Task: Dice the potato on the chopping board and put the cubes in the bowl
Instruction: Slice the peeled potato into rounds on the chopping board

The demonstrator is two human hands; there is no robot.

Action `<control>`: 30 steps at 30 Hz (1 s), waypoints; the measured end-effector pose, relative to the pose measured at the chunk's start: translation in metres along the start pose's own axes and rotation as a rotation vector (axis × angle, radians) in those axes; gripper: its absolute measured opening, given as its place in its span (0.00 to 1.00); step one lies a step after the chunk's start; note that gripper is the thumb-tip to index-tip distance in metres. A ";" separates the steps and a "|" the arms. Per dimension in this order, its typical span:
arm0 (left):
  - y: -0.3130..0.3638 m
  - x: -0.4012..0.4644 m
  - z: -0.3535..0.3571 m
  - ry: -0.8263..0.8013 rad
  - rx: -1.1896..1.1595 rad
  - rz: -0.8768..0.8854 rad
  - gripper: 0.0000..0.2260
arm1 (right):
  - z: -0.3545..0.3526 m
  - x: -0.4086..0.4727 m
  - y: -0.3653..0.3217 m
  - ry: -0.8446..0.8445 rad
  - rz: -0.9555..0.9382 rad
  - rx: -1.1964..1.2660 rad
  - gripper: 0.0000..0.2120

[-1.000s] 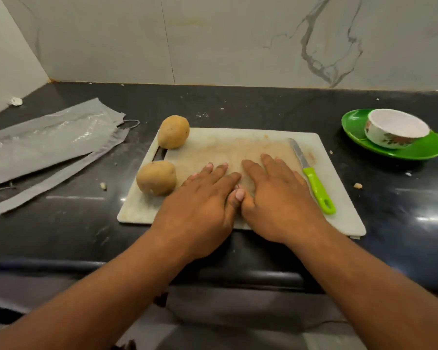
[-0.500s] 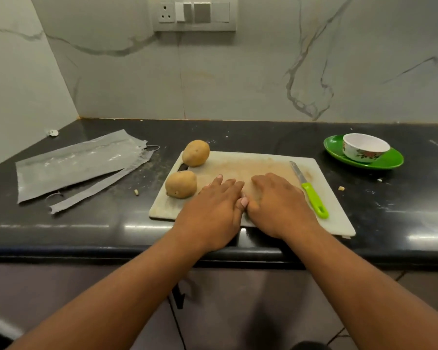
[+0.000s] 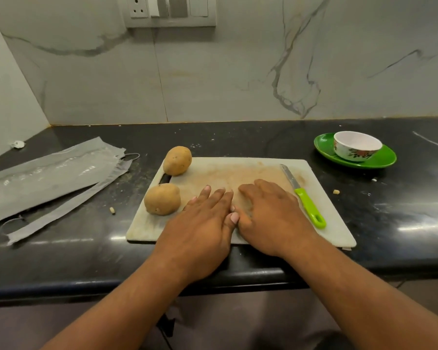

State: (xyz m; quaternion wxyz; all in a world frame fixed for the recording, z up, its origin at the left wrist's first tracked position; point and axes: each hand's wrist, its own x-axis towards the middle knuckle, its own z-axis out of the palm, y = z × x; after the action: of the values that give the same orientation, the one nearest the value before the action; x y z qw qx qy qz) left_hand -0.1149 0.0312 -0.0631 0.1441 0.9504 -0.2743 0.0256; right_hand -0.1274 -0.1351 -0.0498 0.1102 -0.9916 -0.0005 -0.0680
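On the black stone counter (image 3: 61,261), both the left hand (image 3: 202,223) and right hand (image 3: 271,215) lie flat and empty, steadying the chopping board (image 3: 334,223), two whole potatoes (image 3: 162,199) at its nine o'clock, green-handled knife (image 3: 306,198) at three, bowl (image 3: 357,145) at two.

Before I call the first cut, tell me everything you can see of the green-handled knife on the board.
The small knife with a bright green plastic handle lies flat on the right part of the worn white chopping board. Its narrow grey metal blade points away toward the wall; the handle points toward the person and ends in a loop with a hole. It lies just right of the right hand, which does not grip it. Whether they touch cannot be told.
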 end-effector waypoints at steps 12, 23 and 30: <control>-0.013 0.017 -0.047 0.153 0.025 0.080 0.21 | -0.038 0.050 0.023 -0.074 -0.080 0.014 0.24; -0.076 0.017 -0.075 -0.066 0.065 -0.237 0.30 | -0.065 0.080 0.069 -0.269 0.262 -0.240 0.12; -0.030 0.073 -0.060 0.044 -0.003 -0.015 0.31 | -0.056 0.114 0.072 -0.235 0.154 -0.110 0.08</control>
State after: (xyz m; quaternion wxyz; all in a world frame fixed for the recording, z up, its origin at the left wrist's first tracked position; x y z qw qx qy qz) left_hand -0.0352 0.0352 -0.0045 0.1517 0.9515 -0.2637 0.0450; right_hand -0.0213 -0.2193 0.0039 0.0599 -0.9943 0.0665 0.0573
